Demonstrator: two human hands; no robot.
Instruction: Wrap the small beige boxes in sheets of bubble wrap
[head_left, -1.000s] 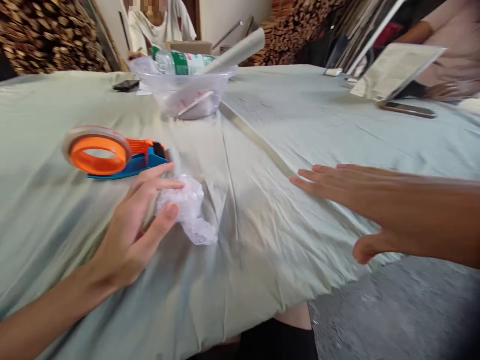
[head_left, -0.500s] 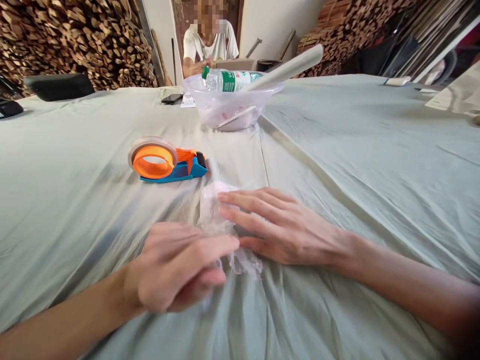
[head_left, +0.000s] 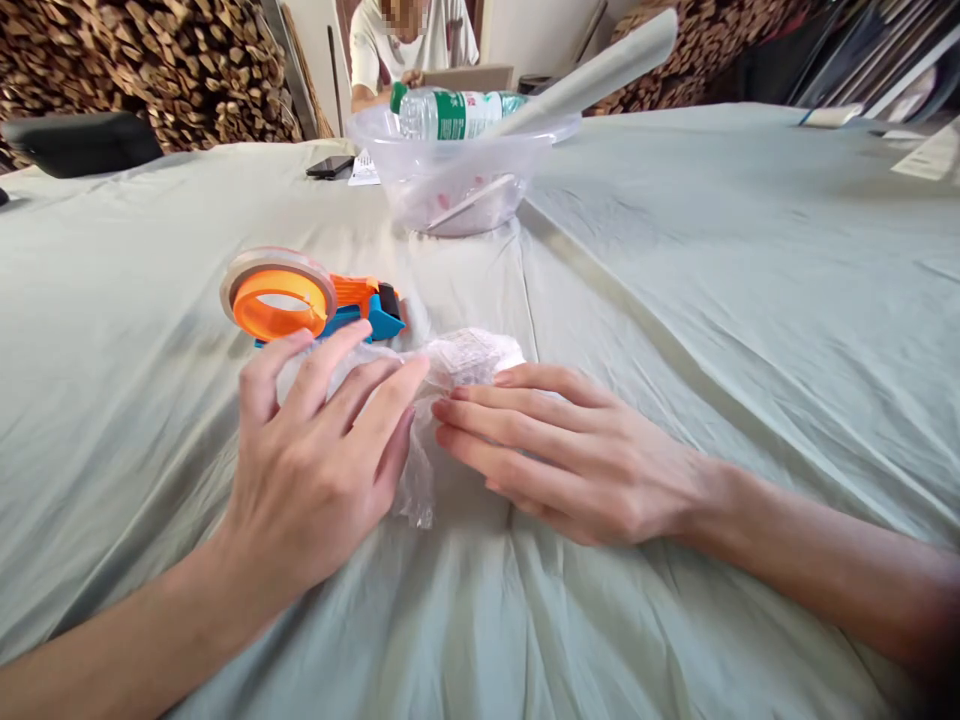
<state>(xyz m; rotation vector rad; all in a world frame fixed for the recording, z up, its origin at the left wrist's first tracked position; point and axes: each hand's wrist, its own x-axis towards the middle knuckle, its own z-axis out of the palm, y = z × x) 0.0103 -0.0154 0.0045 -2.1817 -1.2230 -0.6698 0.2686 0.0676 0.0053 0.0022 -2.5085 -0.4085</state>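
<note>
A crumpled piece of clear plastic wrap (head_left: pixel 465 358) lies on the pale green tablecloth (head_left: pixel 712 300). My left hand (head_left: pixel 322 455) lies flat on its left part with the fingers spread. My right hand (head_left: pixel 555 450) presses flat on its right part, fingers pointing left, the fingertips almost meeting the left hand's. Just beyond my left hand lies an orange and blue tape dispenser (head_left: pixel 300 300) holding a roll of clear tape.
A clear plastic bowl (head_left: pixel 450 180) stands further back with a water bottle (head_left: pixel 457 112) and a pale roll (head_left: pixel 600 70) resting across it. A phone (head_left: pixel 330 166) lies behind it. A person sits at the far side. Stacked firewood lines the back.
My right hand came in from the right onto the plastic wrap. My left hand opened from a pinch and now lies flat on the wrap, which is spread wider.
</note>
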